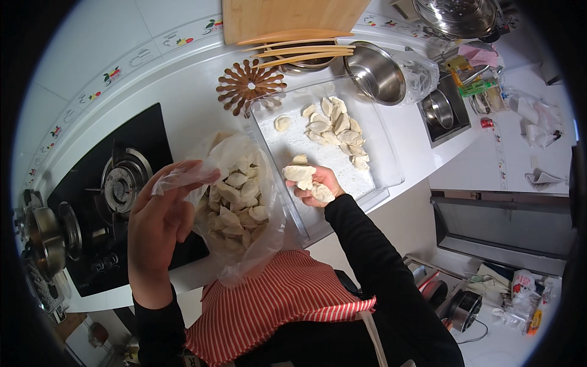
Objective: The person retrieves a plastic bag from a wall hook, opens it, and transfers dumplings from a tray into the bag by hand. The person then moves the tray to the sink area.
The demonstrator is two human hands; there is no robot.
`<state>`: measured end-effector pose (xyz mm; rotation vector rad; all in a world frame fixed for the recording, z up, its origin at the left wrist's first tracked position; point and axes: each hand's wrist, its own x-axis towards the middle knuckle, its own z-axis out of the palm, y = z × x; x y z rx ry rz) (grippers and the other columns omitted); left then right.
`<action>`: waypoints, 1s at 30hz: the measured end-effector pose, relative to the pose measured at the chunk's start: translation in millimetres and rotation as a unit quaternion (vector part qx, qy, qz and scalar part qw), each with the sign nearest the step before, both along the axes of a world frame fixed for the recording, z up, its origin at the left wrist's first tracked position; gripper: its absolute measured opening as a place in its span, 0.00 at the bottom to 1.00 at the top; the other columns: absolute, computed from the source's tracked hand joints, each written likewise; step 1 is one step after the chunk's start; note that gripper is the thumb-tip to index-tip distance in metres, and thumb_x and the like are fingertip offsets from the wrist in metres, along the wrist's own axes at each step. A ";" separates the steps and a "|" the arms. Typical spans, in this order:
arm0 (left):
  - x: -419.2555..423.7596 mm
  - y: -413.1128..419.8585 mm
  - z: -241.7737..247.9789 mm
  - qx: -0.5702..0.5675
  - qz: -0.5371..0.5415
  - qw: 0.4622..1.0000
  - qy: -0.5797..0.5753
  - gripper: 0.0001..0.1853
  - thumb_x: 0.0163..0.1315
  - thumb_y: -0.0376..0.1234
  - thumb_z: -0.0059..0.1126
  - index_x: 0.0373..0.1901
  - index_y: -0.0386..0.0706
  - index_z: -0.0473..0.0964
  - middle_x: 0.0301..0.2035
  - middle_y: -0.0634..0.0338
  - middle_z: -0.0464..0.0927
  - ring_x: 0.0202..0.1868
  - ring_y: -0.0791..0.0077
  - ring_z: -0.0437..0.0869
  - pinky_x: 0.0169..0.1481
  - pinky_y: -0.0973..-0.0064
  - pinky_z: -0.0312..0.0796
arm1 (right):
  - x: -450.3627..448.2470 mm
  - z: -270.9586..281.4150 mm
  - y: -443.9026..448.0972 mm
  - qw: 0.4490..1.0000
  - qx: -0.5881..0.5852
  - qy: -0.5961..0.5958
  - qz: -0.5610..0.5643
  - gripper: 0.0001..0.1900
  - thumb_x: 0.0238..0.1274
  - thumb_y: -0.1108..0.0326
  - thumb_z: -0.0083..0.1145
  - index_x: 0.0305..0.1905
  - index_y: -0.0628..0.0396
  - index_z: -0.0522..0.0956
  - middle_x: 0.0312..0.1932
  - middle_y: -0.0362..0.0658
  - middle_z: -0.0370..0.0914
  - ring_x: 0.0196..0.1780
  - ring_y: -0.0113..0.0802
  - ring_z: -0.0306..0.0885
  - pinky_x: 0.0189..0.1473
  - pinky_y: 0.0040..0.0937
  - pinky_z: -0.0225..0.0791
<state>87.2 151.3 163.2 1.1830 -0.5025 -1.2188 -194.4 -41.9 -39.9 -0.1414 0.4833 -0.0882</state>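
Observation:
My left hand (pixel 156 225) pinches the rim of a translucent plastic bag (pixel 274 229) and holds its mouth open. Many floury dumplings (pixel 236 192) fill the bag. To the right, several dumplings (pixel 299 173) rest in the fingers of my right hand (pixel 329 178), over the near left part of a clear plastic bin (pixel 284 142). A cluster of dumplings (pixel 341 126) lies on the bin's floured bottom, and a single dumpling (pixel 282 123) sits apart at its far left.
A black gas hob (pixel 137 133) is at the left. Behind the bin are a brown slatted trivet (pixel 234 87), wooden chopsticks (pixel 302 51) over a pot, a cutting board (pixel 289 16) and a steel pot (pixel 387 78). The sink (pixel 458 126) lies right; the counter's edge runs before me.

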 end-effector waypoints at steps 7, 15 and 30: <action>-3.0 -2.4 1.8 0.023 0.027 0.999 -0.039 0.20 0.73 0.34 0.39 0.59 0.32 0.71 0.49 0.47 0.82 0.16 0.84 0.67 0.19 0.86 0.56 | -5.8 48.4 -0.3 0.993 0.037 -0.111 -0.006 0.24 0.68 0.59 0.44 0.65 0.57 0.69 0.56 0.61 0.73 0.29 0.37 0.71 0.18 0.25 0.64; 0.9 -8.4 9.9 0.017 0.013 1.000 0.010 0.20 0.73 0.35 0.39 0.59 0.32 0.70 0.52 0.43 0.80 0.23 0.88 0.74 0.20 0.88 0.55 | 48.5 131.0 55.4 0.976 0.024 -0.117 0.183 0.30 0.70 0.54 0.49 0.70 0.58 0.59 0.54 0.63 0.72 0.31 0.39 0.81 0.23 0.24 0.75; 11.6 2.5 14.5 0.012 0.012 1.000 -0.022 0.20 0.75 0.39 0.39 0.58 0.35 0.72 0.51 0.46 0.81 0.17 0.90 0.66 0.19 0.89 0.54 | 129.1 101.6 74.5 0.992 -0.057 0.100 0.046 0.22 0.74 0.53 0.42 0.63 0.55 0.67 0.59 0.46 0.73 0.60 0.42 0.76 0.46 0.32 0.78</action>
